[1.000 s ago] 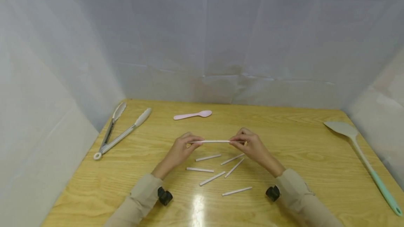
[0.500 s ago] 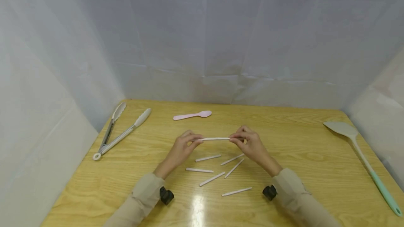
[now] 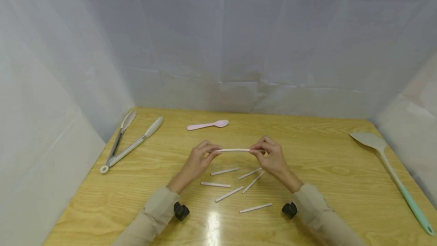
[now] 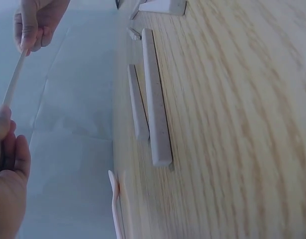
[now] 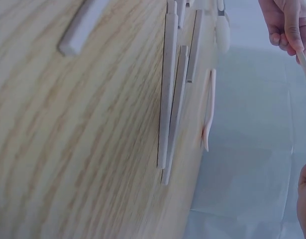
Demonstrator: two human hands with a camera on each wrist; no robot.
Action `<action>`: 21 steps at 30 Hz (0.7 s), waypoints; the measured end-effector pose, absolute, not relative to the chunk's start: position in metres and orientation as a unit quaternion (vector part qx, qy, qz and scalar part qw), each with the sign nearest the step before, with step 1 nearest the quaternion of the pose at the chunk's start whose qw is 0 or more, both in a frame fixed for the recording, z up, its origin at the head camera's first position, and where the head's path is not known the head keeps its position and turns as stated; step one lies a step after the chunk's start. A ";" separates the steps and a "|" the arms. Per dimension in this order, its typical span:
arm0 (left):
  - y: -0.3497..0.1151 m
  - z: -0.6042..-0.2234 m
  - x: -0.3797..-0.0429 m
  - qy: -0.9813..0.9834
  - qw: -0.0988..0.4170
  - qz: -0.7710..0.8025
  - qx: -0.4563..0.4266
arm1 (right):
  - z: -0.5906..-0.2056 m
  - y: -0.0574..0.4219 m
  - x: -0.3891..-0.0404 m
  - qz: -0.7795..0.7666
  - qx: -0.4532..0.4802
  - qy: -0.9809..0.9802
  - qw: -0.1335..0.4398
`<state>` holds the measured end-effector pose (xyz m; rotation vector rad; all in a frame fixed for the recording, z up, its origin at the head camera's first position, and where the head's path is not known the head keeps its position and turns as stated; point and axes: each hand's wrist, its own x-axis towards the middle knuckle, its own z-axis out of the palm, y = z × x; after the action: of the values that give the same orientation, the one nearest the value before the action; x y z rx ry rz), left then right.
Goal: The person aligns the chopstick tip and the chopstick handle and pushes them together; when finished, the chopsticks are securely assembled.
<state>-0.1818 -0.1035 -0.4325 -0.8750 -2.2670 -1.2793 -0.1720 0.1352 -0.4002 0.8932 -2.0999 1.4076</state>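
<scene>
1. Stick [image 3: 235, 150], white, is up in the air over the table [image 3: 324, 162], level, running side to side between both hands. Cannot tell if it's one piece or two joined; fingers cover the ends.
2. Left hand [image 3: 198, 159]: thumb and fingertips pinch the stick's left end, narrow grip.
3. Right hand [image 3: 274, 158]: same pinch on the right end, mirror pose. Bare middle stretch shows between the hands.
4. Loose sticks [image 3: 229, 194]: six lie on the table, below and nearer the person than the held one. Two on the right lie just beside each other, at an angle. In the right wrist view, some seem to have a thinner tip.
5. Doing it well, my read: keep both pinches light but firm, hands at equal height, any force straight along the stick. Sideways force would likely bend or snap something this thin.
6. Fingertips near the ends look right; keep the middle visible for checking alignment. Stay above the loose sticks so sleeves don't sweep them.
7. Others, untouched: tongs [image 3: 128, 151] spread at left, pink spoon [image 3: 208, 125] beyond the hands, turner [image 3: 392, 169] far right.
</scene>
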 end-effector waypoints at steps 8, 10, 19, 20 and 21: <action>-0.101 -0.436 -0.184 -0.802 0.217 -0.456 -0.318 | -0.403 0.132 -0.172 0.510 0.320 -0.758 0.252; -0.100 -0.437 -0.184 -0.802 0.222 -0.457 -0.314 | -0.403 0.131 -0.172 0.501 0.323 -0.761 0.256; -0.103 -0.434 -0.187 -0.832 0.180 -0.440 -0.285 | -0.403 0.132 -0.175 0.457 0.335 -0.777 0.275; -0.103 -0.433 -0.187 -0.836 0.173 -0.437 -0.282 | -0.404 0.133 -0.176 0.454 0.338 -0.777 0.275; -0.104 -0.433 -0.188 -0.839 0.168 -0.435 -0.282 | -0.406 0.134 -0.177 0.453 0.342 -0.776 0.274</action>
<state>-0.1878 -0.1036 -0.4328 -0.8006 -2.3847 -1.2371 -0.1766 0.1337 -0.4055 0.9186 -2.0883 1.2194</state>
